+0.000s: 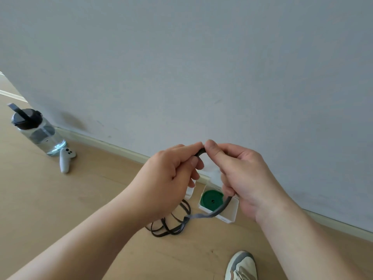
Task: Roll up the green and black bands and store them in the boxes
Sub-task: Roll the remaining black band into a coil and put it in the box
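Indoors: wood floor (60, 209), grey wall (181, 57); both hands' grip pinching black band (219, 209), seemingly rolling.

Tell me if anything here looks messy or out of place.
Only the black band: most of it lies in loose tangled loops on the floor, while both hands pinch one end. The green band sits neatly rolled in its box.

A plain room indoors, likely a home: wood floor (60, 199), bare grey wall (181, 67), bottle (38, 132) at left.
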`<move>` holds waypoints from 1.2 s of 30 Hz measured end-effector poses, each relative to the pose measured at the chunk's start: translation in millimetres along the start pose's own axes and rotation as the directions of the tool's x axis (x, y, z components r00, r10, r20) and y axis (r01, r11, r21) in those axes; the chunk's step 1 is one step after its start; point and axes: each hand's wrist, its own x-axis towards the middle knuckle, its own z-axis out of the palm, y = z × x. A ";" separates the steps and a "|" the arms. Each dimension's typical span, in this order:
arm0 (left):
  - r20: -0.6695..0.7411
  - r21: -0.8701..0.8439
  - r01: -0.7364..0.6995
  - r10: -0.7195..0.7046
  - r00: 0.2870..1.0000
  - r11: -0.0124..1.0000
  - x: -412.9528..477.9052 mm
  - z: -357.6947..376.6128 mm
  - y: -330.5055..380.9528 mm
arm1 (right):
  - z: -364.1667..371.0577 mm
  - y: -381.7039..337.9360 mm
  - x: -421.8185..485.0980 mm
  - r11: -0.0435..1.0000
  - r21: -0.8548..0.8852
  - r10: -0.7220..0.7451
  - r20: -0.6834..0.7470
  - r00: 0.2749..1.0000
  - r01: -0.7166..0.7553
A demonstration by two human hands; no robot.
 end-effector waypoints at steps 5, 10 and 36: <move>0.051 -0.093 0.071 -0.067 0.996 0.993 3.2 -3.7 -4.3 | -1.3 9.1 1.6 0.995 -0.052 -0.085 0.046 0.995 0.087; 0.007 -0.105 0.064 -0.064 0.998 0.992 4.3 -5.8 -6.3 | 4.7 10.7 -2.0 0.992 -0.025 -0.124 0.052 0.991 0.126; -0.114 0.101 -0.079 0.091 0.989 0.992 3.1 -18.9 -6.5 | 10.1 18.4 -1.4 0.985 0.172 -0.047 0.171 0.984 0.017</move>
